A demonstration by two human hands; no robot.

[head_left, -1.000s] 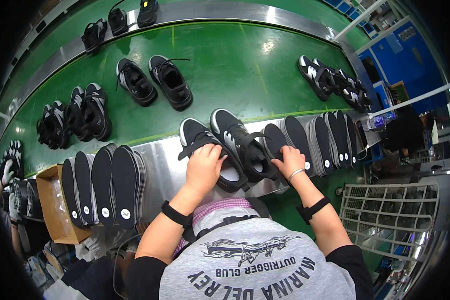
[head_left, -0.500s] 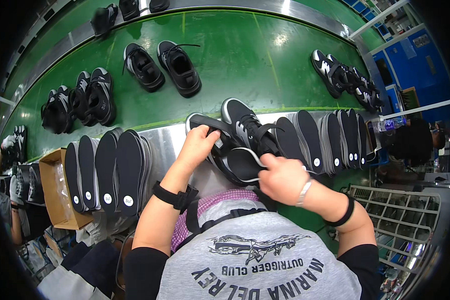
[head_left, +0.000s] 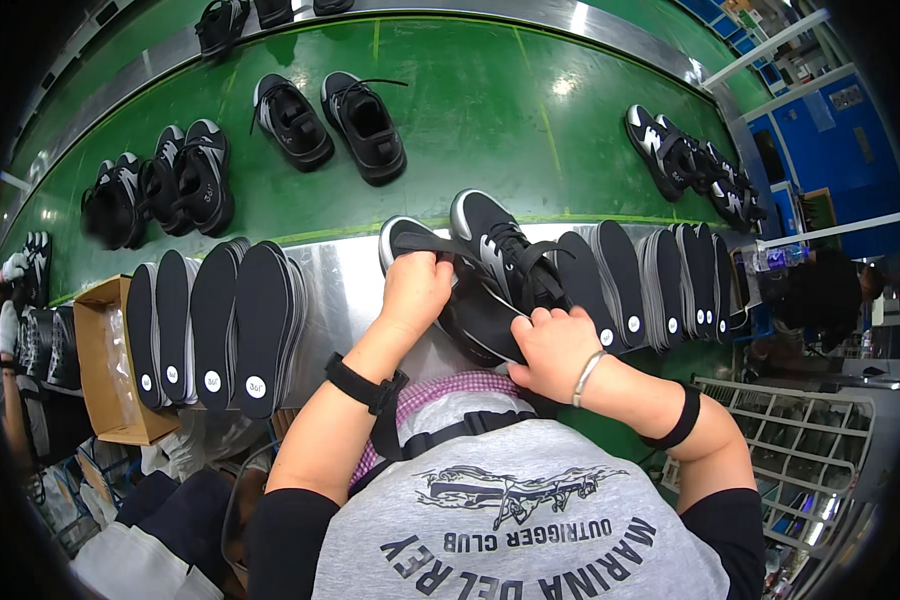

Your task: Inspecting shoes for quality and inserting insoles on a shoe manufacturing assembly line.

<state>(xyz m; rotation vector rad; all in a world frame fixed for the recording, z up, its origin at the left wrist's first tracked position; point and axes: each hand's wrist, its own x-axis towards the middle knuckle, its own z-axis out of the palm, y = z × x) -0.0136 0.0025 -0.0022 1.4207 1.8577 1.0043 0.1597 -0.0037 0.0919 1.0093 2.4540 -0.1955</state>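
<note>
A black sneaker with a silver toe stands in front of me at the bench edge. My left hand is closed on its tongue, which it holds pulled up. At the heel end, my right hand has its fingers curled over a black insole lying mostly inside the shoe opening. My fingers hide the insole's heel end. Touching this shoe on the right is its laced mate, also silver-toed.
Stacks of black insoles stand left and right. An open cardboard box sits left of them. More sneakers rest on the green surface. A wire basket is at right. A co-worker's gloved hand shows far left.
The insole has gone deeper into the shoe, and its pale edge no longer shows. My right hand has moved slightly left, toward the heel. My left hand still grips the tongue.
</note>
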